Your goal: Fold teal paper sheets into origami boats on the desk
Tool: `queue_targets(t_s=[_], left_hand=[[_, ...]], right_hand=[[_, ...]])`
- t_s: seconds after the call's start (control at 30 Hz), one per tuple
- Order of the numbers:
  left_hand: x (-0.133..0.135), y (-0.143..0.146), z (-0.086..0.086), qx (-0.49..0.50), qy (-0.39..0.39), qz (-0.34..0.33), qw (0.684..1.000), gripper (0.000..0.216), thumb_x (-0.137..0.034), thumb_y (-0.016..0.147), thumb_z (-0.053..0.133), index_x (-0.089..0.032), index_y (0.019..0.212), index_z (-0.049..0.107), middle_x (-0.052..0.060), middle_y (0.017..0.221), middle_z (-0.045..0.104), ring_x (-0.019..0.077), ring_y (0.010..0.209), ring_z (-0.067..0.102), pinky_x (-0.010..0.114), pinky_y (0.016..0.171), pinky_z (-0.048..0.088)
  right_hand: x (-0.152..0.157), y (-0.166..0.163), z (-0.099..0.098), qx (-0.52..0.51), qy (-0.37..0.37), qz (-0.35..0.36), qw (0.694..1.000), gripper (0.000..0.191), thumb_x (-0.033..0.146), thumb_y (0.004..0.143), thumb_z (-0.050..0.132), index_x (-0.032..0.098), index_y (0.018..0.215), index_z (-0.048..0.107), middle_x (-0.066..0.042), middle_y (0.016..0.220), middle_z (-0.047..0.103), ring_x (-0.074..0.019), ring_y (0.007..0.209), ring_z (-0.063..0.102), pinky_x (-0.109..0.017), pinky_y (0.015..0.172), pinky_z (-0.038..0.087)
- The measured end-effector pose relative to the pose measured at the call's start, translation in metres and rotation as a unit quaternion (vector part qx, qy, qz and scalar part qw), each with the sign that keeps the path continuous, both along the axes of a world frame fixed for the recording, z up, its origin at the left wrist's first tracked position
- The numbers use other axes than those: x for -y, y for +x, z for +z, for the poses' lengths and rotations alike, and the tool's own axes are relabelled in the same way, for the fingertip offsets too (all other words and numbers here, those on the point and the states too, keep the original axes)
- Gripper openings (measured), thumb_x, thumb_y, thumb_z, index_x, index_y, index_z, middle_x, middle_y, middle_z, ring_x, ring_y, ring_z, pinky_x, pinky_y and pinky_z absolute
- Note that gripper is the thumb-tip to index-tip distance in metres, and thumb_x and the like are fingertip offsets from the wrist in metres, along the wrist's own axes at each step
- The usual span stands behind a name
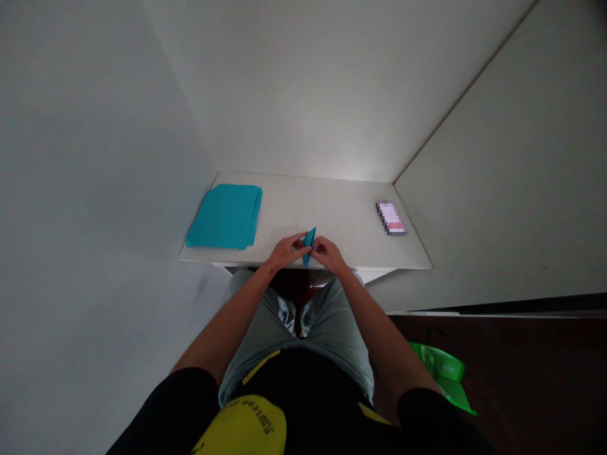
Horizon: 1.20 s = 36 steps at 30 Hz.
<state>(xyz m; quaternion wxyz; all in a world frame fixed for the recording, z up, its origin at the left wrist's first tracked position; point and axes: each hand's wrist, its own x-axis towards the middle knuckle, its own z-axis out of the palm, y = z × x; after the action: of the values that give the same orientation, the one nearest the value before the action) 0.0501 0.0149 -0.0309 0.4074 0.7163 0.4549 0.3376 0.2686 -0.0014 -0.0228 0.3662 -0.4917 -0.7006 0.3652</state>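
Observation:
A small folded piece of teal paper (309, 244) stands upright on edge near the front of a white desk (332, 208). My left hand (287, 251) pinches it from the left with closed fingers. From the right, my right hand (327, 253) pinches the same piece. Both hands rest at the desk's front edge, above my lap.
A stack of teal paper sheets (226, 216) lies at the desk's left side. A phone (391, 218) lies at the right side. White walls close in the desk on the left, back and right. A green object (443, 373) sits on the dark floor at lower right.

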Motion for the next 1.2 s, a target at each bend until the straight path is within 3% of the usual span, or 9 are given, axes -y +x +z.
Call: queue_targets(t_s=[0.3,0.43,0.53,0.7,0.87,0.97,1.07,1.2], left_hand=[[-0.001,0.000,-0.002,-0.027,0.009,0.047,0.998,0.058,-0.026,0.088,0.066,-0.016,0.145,0.072,0.001,0.090,0.076,0.0191,0.083,0.069,0.031,0.082,0.052],[-0.001,-0.001,-0.005,-0.006,0.005,0.059,0.998,0.061,-0.026,0.089,0.064,-0.017,0.149,0.070,-0.002,0.082,0.072,0.0165,0.074,0.064,0.029,0.076,0.051],[-0.001,0.000,-0.006,0.015,-0.011,0.062,0.998,0.058,-0.026,0.091,0.063,-0.019,0.148,0.071,0.000,0.087,0.076,0.0176,0.078,0.067,0.030,0.081,0.055],[-0.001,0.003,-0.001,0.082,-0.025,0.086,0.993,0.043,-0.029,0.100,0.056,-0.021,0.136,0.078,0.006,0.121,0.083,0.0215,0.098,0.075,0.035,0.096,0.060],[-0.002,0.000,0.004,0.110,-0.033,0.099,0.988,0.038,-0.025,0.098,0.050,-0.019,0.118,0.082,0.004,0.094,0.080,0.0204,0.090,0.074,0.035,0.093,0.059],[-0.002,-0.001,0.002,0.111,-0.041,0.108,0.987,0.031,-0.037,0.098,0.058,-0.018,0.107,0.081,0.005,0.093,0.079,0.0206,0.088,0.072,0.034,0.087,0.058],[-0.003,0.000,-0.002,0.100,-0.049,0.094,0.989,0.031,-0.044,0.087,0.077,-0.019,0.105,0.078,0.004,0.093,0.077,0.0190,0.084,0.069,0.032,0.083,0.057],[-0.004,0.001,-0.006,0.121,-0.050,0.066,0.989,0.055,-0.039,0.080,0.083,-0.020,0.129,0.069,-0.001,0.088,0.071,0.0161,0.080,0.067,0.029,0.080,0.055]], right_hand=[[0.004,-0.002,0.003,-0.024,-0.020,-0.017,0.999,0.024,0.045,0.083,0.073,0.026,0.092,0.062,0.002,0.081,0.066,-0.0166,0.070,0.057,-0.031,0.068,0.045],[0.002,-0.001,0.001,-0.054,-0.013,-0.029,0.998,0.038,0.041,0.084,0.071,0.027,0.119,0.064,0.003,0.087,0.066,-0.0159,0.070,0.058,-0.030,0.068,0.046],[0.002,-0.001,-0.001,-0.059,-0.014,-0.024,0.998,0.045,0.040,0.089,0.067,0.027,0.132,0.065,0.002,0.089,0.065,-0.0161,0.070,0.059,-0.031,0.069,0.048],[-0.001,-0.001,-0.003,-0.086,-0.030,-0.054,0.994,0.041,0.049,0.096,0.059,0.027,0.129,0.068,0.002,0.082,0.065,-0.0190,0.072,0.063,-0.034,0.074,0.052],[-0.005,0.002,-0.008,-0.120,-0.042,-0.075,0.989,0.032,0.048,0.093,0.054,0.026,0.111,0.069,0.000,0.081,0.068,-0.0204,0.071,0.065,-0.038,0.080,0.056],[-0.007,0.004,-0.011,-0.119,-0.055,-0.078,0.988,0.030,0.050,0.090,0.055,0.026,0.102,0.069,0.001,0.073,0.065,-0.0218,0.073,0.066,-0.038,0.080,0.056],[-0.007,0.003,-0.014,-0.118,-0.061,-0.079,0.988,0.036,0.057,0.086,0.065,0.026,0.103,0.067,0.002,0.073,0.064,-0.0196,0.069,0.063,-0.034,0.073,0.054],[-0.006,0.001,-0.014,-0.103,-0.047,-0.069,0.991,0.054,0.059,0.084,0.075,0.026,0.124,0.064,0.005,0.081,0.066,-0.0162,0.067,0.058,-0.030,0.066,0.049]])
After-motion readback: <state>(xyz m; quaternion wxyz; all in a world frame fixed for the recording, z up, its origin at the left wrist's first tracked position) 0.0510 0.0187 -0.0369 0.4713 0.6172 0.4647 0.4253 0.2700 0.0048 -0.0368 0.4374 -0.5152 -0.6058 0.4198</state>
